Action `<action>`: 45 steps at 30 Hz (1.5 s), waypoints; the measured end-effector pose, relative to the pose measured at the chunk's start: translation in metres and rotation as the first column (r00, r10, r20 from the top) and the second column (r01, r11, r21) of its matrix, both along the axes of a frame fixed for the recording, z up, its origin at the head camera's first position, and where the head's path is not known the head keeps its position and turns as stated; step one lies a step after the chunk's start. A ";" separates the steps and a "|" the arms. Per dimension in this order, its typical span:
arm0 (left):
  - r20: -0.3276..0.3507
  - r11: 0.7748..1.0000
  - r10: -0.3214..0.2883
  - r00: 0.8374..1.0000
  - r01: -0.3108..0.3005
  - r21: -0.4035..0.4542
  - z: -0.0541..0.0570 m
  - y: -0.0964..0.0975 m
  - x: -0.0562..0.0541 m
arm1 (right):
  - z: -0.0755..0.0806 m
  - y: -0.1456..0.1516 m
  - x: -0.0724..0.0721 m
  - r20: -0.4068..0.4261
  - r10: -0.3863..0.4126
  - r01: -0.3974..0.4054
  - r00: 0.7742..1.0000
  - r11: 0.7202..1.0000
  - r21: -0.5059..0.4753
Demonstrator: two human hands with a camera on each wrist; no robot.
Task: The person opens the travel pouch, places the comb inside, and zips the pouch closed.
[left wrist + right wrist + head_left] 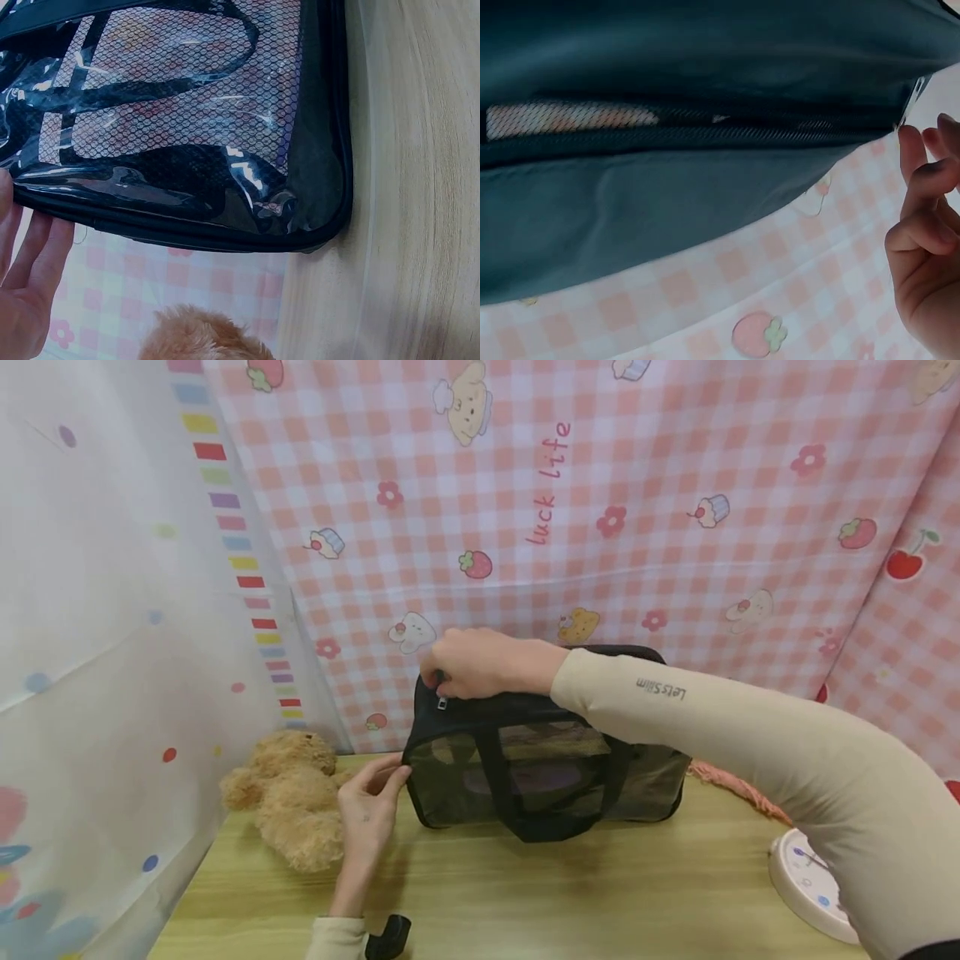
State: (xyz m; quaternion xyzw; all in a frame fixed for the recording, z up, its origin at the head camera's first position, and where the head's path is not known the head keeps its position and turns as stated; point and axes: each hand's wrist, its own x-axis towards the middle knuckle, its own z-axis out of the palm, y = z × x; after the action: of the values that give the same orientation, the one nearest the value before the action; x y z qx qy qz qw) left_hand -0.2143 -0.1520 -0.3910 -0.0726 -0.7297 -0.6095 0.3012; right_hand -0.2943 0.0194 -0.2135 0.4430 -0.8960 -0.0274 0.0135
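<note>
Tabletop (465, 893) | black bag (543, 777), contents murky | right sleeve (750, 752) part-hides clock (806, 893)

Clock (808, 885), lower right of the head view: right part hidden behind the sleeve (720, 727), dial markings too small to read; pink cord (738, 787), right of centre: lower end likewise hidden; bag (172, 112), upper left of the left wrist view: cut off, contents indistinct; plush toy (202, 337), bottom edge there: mostly cut off; right hand (930, 232), right edge of its wrist view: cut off.
</note>
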 end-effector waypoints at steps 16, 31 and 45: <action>0.064 1.000 0.003 0.998 -0.003 0.008 0.001 -0.001 0.000 | -0.015 -0.010 -0.002 0.069 -0.039 0.037 0.997 0.999 0.031; 0.041 1.000 0.002 0.999 -0.003 0.012 0.001 0.000 0.000 | -0.019 -0.005 -0.001 0.076 -0.120 0.118 0.990 0.993 0.024; 0.035 1.000 0.001 0.999 -0.002 0.016 0.001 0.000 -0.001 | -0.021 -0.006 0.001 -0.006 -0.132 0.132 0.991 0.989 0.068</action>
State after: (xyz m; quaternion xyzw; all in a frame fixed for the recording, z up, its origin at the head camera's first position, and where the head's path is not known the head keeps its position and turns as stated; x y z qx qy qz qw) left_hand -0.2154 -0.1524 -0.3897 -0.0591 -0.7301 -0.6162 0.2895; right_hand -0.2935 0.0134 -0.2345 0.3831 -0.9218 -0.0589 -0.0029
